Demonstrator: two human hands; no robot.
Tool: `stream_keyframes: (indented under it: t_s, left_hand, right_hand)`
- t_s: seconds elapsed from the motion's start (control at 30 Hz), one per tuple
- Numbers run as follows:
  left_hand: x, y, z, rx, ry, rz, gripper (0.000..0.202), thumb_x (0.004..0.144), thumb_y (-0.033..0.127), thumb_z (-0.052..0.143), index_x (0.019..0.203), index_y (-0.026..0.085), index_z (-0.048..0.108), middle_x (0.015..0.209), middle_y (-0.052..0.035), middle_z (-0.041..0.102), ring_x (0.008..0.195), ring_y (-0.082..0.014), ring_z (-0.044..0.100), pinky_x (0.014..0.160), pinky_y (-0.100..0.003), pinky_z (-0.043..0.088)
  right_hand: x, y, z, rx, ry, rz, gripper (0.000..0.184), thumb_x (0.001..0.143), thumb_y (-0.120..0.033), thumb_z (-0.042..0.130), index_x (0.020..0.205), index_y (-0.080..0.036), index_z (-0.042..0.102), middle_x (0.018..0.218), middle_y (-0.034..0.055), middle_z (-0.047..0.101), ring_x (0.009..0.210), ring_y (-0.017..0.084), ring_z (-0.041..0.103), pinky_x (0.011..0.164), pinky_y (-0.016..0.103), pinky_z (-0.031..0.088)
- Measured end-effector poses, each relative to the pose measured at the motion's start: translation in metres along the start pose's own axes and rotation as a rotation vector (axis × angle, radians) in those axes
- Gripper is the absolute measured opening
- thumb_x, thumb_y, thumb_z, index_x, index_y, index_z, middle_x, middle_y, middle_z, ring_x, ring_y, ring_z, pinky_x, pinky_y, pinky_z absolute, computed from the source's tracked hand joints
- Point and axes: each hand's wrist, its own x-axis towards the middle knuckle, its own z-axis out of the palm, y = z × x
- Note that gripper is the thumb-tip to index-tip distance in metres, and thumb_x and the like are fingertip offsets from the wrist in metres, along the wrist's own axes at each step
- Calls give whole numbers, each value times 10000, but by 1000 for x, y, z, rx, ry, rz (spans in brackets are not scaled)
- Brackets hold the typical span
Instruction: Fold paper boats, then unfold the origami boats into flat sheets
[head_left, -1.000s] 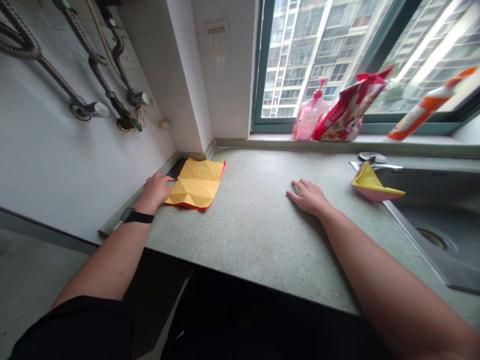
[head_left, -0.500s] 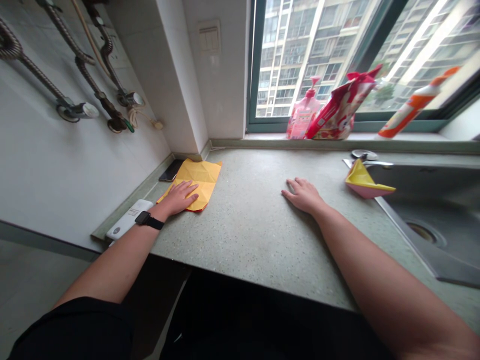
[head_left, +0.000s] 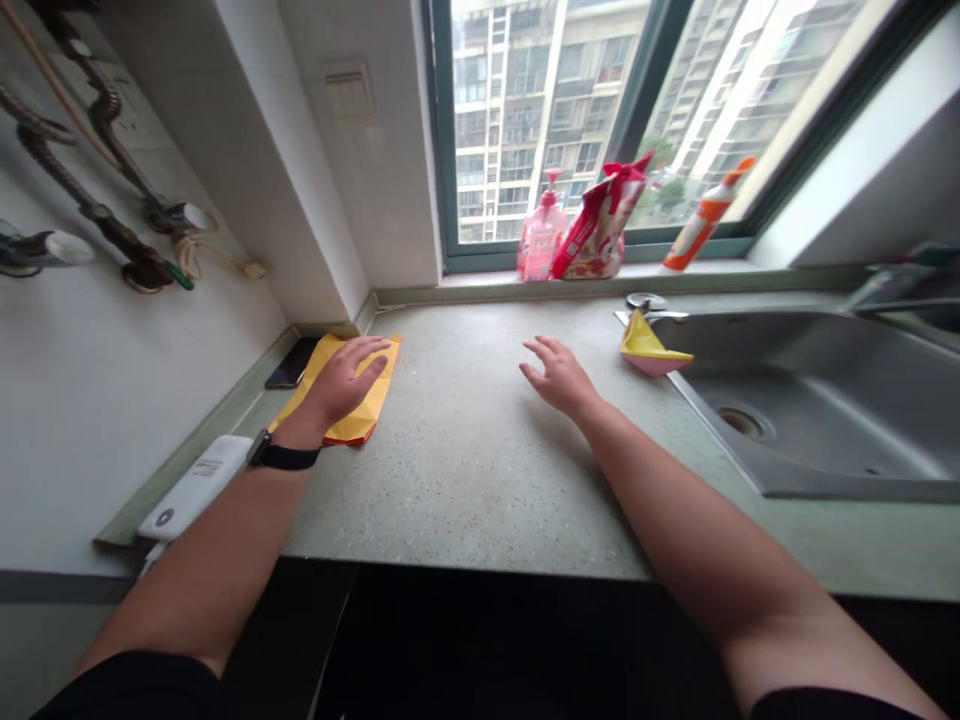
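Currently, the left hand (head_left: 337, 385) is pressing flat, grip wide, on creased yellow origami paper (head_left: 356, 422); the right hand (head_left: 559, 375) is hovering, grip wide, near a yellow-and-pink folded paper boat (head_left: 646, 348).

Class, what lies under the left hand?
Folded yellow paper, red along its near edge, lies under the left hand; the part beneath the palm is covered.

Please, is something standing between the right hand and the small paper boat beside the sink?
No, nothing visible stands in the way. Between the right hand and the yellow and pink paper boat there is only the speckled countertop.
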Motion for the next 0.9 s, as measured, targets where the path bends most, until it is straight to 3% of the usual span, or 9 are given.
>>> stream_keyframes:
  t_s: [0.1,0.17,0.23,0.3,0.37,0.43,0.6,0.77,0.9]
  left_hand:
    - [16,50,37,-201,15,13,460,1066,514,529,1311,217,781,1347,-98,777,1250,-268,711,1134,-401,539]
    - [17,75,66,-297,-43,-25,434,1069,471,534,1308,211,786,1248,-101,814,1086,-248,756,996,-362,589]
    - [13,87,90,-294,-89,-18,389,1058,422,552,1265,213,806,1183,-94,832,1004,-236,757,963,-349,588]
    - [6,88,105,-254,-151,23,358,1045,388,567,1237,221,819,1161,-85,839,983,-233,754,964,-345,580]
    - [1,81,111,-235,-220,65,349,1033,377,581,1229,223,825,1132,-80,844,974,-234,758,963,-345,576]
    - [-1,72,110,-245,-270,87,351,1026,373,582,1222,215,826,1086,-76,846,958,-233,765,942,-342,579]
    - [1,62,108,-283,-274,98,356,1026,373,561,1195,203,824,1001,-64,843,916,-234,771,879,-344,588]
    - [1,62,110,-290,-214,105,335,1024,360,568,1166,204,828,1036,-76,839,913,-241,761,896,-366,594]
    - [3,58,114,-340,-56,16,346,1018,358,595,1251,195,792,1163,-104,812,912,-226,751,904,-367,614]
  right_hand:
    - [-5,-19,-15,25,71,-67,544,1051,-402,506,1543,-225,655,1607,157,622,1539,372,502,1294,602,386]
    - [-5,-21,-28,-16,130,-83,544,1052,-393,504,1561,-257,640,1589,137,637,1544,390,479,1304,645,340]
    - [-4,-9,-44,-92,221,-21,550,1062,-390,477,1575,-255,622,1590,141,621,1550,400,456,1315,664,295]
    - [-4,15,-61,-188,316,128,587,1058,-401,478,1611,-226,571,1640,172,544,1559,424,422,1309,673,276]
    - [-5,44,-74,-260,393,339,661,1030,-425,539,1638,-168,517,1686,236,439,1573,478,357,1283,716,260]
    - [-8,73,-80,-282,411,526,647,996,-458,611,1569,-160,579,1686,260,392,1561,511,319,1256,771,234]
    - [-16,111,-78,-300,353,737,356,963,-459,717,1142,-167,816,1553,237,491,1497,485,317,1227,805,132]
    - [-13,98,-78,-253,328,646,309,925,-455,792,904,-150,839,1392,255,612,1362,439,431,1211,785,110]
    - [-8,46,-64,-212,237,343,183,882,-388,852,854,-207,846,1442,188,634,1390,430,492,1242,800,179]
